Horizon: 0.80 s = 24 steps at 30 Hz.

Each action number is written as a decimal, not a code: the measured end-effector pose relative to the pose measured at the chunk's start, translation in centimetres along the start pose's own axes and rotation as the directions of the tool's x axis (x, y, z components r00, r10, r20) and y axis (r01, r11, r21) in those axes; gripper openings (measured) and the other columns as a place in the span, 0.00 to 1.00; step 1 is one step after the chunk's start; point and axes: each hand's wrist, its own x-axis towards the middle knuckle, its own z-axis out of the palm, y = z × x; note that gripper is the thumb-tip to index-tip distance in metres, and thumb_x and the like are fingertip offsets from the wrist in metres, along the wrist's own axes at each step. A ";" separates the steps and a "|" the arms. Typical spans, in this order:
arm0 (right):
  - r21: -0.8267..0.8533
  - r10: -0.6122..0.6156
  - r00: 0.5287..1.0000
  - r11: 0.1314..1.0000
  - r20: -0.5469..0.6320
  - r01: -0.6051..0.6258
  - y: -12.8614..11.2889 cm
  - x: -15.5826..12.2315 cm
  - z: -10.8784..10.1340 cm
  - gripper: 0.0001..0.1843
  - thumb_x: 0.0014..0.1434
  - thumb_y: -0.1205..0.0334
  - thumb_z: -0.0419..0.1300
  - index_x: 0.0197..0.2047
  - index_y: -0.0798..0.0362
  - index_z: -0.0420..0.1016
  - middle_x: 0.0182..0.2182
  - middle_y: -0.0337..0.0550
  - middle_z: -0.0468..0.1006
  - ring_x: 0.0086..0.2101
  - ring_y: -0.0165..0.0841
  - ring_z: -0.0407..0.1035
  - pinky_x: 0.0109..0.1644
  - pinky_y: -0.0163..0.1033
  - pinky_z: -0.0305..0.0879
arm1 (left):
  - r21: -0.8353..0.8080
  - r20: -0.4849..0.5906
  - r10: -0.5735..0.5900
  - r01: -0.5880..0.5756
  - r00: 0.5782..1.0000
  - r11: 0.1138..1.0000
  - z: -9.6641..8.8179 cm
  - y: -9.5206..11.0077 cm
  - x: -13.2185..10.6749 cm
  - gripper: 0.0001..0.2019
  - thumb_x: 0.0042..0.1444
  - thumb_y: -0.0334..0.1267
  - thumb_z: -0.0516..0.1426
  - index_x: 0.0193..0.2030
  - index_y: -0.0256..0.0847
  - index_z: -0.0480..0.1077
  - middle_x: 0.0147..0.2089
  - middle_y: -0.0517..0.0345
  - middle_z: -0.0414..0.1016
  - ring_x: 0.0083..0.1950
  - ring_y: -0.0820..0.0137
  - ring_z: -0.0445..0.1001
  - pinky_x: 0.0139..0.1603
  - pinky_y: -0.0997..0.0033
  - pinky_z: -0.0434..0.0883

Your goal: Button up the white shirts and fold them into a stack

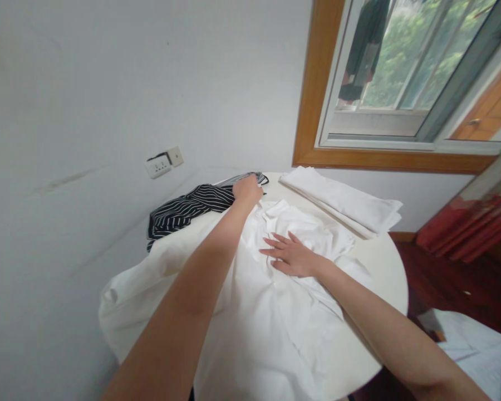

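A rumpled white garment (250, 301) is spread over a round white table (379, 262) and hangs off its near left side. My right hand (290, 254) lies flat on the garment near its middle, fingers stretched out. My left hand (247, 189) reaches to the far edge of the table and is closed around the white cloth's far end, right beside a black-and-white striped garment (187, 210). What exactly its fingers pinch is hidden.
A folded white cloth (342, 200) lies at the table's far right. A wall socket (163, 162) sits on the white wall behind. A wood-framed window (396, 94) is at the upper right. Red fabric (471, 228) and more white cloth (476, 345) lie on the dark floor.
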 end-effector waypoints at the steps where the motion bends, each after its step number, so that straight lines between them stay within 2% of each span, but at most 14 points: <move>1: 0.011 0.000 1.000 1.000 0.008 0.000 0.0 -0.1 -0.1 0.28 0.67 0.50 0.47 0.69 0.41 0.56 0.71 0.39 0.48 0.69 0.42 0.36 0.68 0.63 0.25 | -0.003 0.079 0.038 -0.038 0.996 0.999 0.4 0.6 0.3 0.19 0.57 0.37 0.53 0.55 0.37 0.69 0.53 0.43 0.77 0.54 0.58 0.75 0.49 0.64 0.70; 2: 0.024 -0.001 1.000 1.000 0.013 0.000 0.1 -0.2 -0.2 0.28 0.67 0.50 0.47 0.69 0.41 0.57 0.71 0.39 0.48 0.69 0.42 0.36 0.68 0.63 0.25 | -0.009 0.162 0.094 -0.094 0.982 0.996 0.9 1.2 0.4 0.21 0.57 0.39 0.54 0.57 0.37 0.68 0.54 0.43 0.76 0.54 0.59 0.75 0.50 0.66 0.70; 4: 0.050 -0.003 1.000 0.999 0.010 0.003 0.3 -0.5 -0.5 0.28 0.67 0.50 0.48 0.69 0.41 0.57 0.70 0.38 0.48 0.69 0.42 0.36 0.69 0.63 0.26 | -0.033 0.295 0.223 -0.223 0.929 0.974 1.8 1.7 0.3 0.22 0.57 0.44 0.55 0.58 0.39 0.68 0.56 0.46 0.76 0.53 0.62 0.75 0.50 0.70 0.70; 6: 0.074 -0.014 1.000 0.997 -0.002 0.014 0.6 -0.8 -0.5 0.28 0.67 0.50 0.48 0.68 0.41 0.59 0.70 0.39 0.49 0.69 0.43 0.37 0.68 0.63 0.26 | -0.058 0.333 0.308 -0.306 0.891 0.950 2.3 1.4 0.0 0.21 0.59 0.44 0.54 0.57 0.42 0.69 0.57 0.50 0.75 0.53 0.64 0.75 0.51 0.71 0.69; 8: 0.103 -0.029 0.999 0.994 -0.025 0.032 0.9 -0.9 -0.5 0.26 0.67 0.50 0.49 0.67 0.41 0.62 0.69 0.39 0.52 0.69 0.42 0.39 0.68 0.63 0.28 | -0.048 0.259 0.336 -0.335 0.905 0.941 2.4 0.2 -0.5 0.18 0.61 0.40 0.51 0.55 0.44 0.71 0.56 0.52 0.76 0.54 0.64 0.75 0.54 0.69 0.69; 10: 0.133 -0.036 0.997 0.990 -0.069 0.045 1.1 -0.9 -0.4 0.24 0.67 0.50 0.49 0.64 0.42 0.66 0.68 0.40 0.57 0.68 0.42 0.44 0.68 0.63 0.31 | -0.032 0.127 0.352 -0.351 0.927 0.936 2.5 -1.4 -1.2 0.17 0.62 0.35 0.49 0.54 0.43 0.72 0.53 0.51 0.77 0.54 0.63 0.75 0.55 0.65 0.69; 12: 0.142 -0.028 0.991 0.989 -0.132 0.047 1.1 -0.7 -0.3 0.22 0.67 0.49 0.50 0.60 0.43 0.71 0.65 0.42 0.64 0.66 0.42 0.50 0.68 0.62 0.37 | -0.042 0.028 0.373 -0.372 0.927 0.927 3.1 -2.9 -2.4 0.17 0.61 0.33 0.48 0.51 0.41 0.74 0.49 0.50 0.79 0.53 0.63 0.75 0.56 0.64 0.68; 13: 0.133 -0.019 0.986 0.990 -0.166 0.042 1.1 -0.6 -0.3 0.21 0.67 0.50 0.50 0.59 0.44 0.72 0.63 0.43 0.67 0.65 0.42 0.54 0.67 0.61 0.40 | -0.056 0.013 0.390 -0.388 0.921 0.920 3.7 -3.5 -3.1 0.17 0.61 0.33 0.48 0.50 0.40 0.74 0.49 0.50 0.79 0.53 0.63 0.74 0.58 0.64 0.68; 16: 0.066 0.038 0.960 0.998 -0.277 -0.020 1.3 -0.2 -0.1 0.21 0.66 0.50 0.51 0.58 0.46 0.72 0.60 0.46 0.71 0.63 0.41 0.58 0.67 0.58 0.45 | -0.058 -0.007 0.450 -0.450 0.893 0.891 6.4 -4.7 -6.1 0.18 0.63 0.37 0.50 0.56 0.37 0.71 0.58 0.47 0.74 0.60 0.63 0.69 0.64 0.62 0.63; 19: 0.006 0.150 0.929 0.988 -0.339 -0.157 1.9 -0.3 0.2 0.25 0.66 0.48 0.51 0.62 0.46 0.68 0.65 0.47 0.64 0.66 0.43 0.52 0.67 0.59 0.43 | -0.025 0.007 0.444 -0.444 0.896 0.896 9.2 -5.3 -8.9 0.25 0.65 0.49 0.48 0.64 0.39 0.65 0.67 0.45 0.63 0.68 0.59 0.60 0.69 0.56 0.56; 22: 0.000 0.222 0.943 0.973 -0.248 -0.229 2.6 -0.9 0.3 0.29 0.67 0.42 0.48 0.65 0.46 0.65 0.67 0.46 0.59 0.67 0.45 0.47 0.67 0.62 0.41 | -0.041 0.068 0.428 -0.426 0.901 0.904 10.4 -5.7 -10.3 0.28 0.65 0.54 0.46 0.66 0.42 0.62 0.70 0.47 0.58 0.71 0.57 0.54 0.71 0.53 0.53; 24: 0.023 0.225 0.956 0.974 -0.187 -0.225 2.9 -1.3 0.0 0.30 0.67 0.41 0.44 0.64 0.44 0.66 0.66 0.44 0.61 0.67 0.45 0.49 0.67 0.60 0.44 | -0.060 0.093 0.427 -0.423 0.899 0.904 10.4 -5.9 -10.4 0.29 0.64 0.55 0.47 0.66 0.43 0.61 0.71 0.47 0.57 0.72 0.56 0.53 0.71 0.52 0.52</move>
